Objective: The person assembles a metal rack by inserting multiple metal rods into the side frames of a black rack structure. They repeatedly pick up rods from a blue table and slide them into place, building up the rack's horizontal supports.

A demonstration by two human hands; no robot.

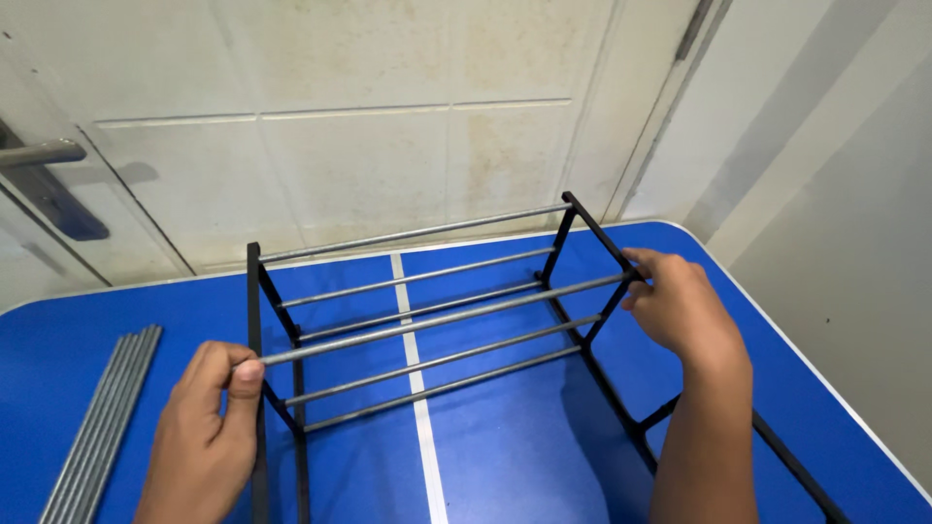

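— Where do we have the long grey metal rod [442,319] now?

— It lies across the black metal rack frame [582,320] on the blue folding table [515,456], spanning from the left side frame to the right one, above the lower rods already seated. Our left hand [209,427] pinches its left end between thumb and forefinger, right at the left upright. Our right hand [680,306] curls its fingers around the right end where it meets the right side frame.

— What worries us?

— We judge the ends may miss their sockets. If one end sits and we push the other at an angle, the rod could spring out, or the side frames could splay apart and loosen the other rods.

— Anything else nearby?

— A bundle of spare grey metal rods [102,422] lies well apart on the left of the table; a jolted table might set them rolling. A white panelled door [388,116] stands behind.
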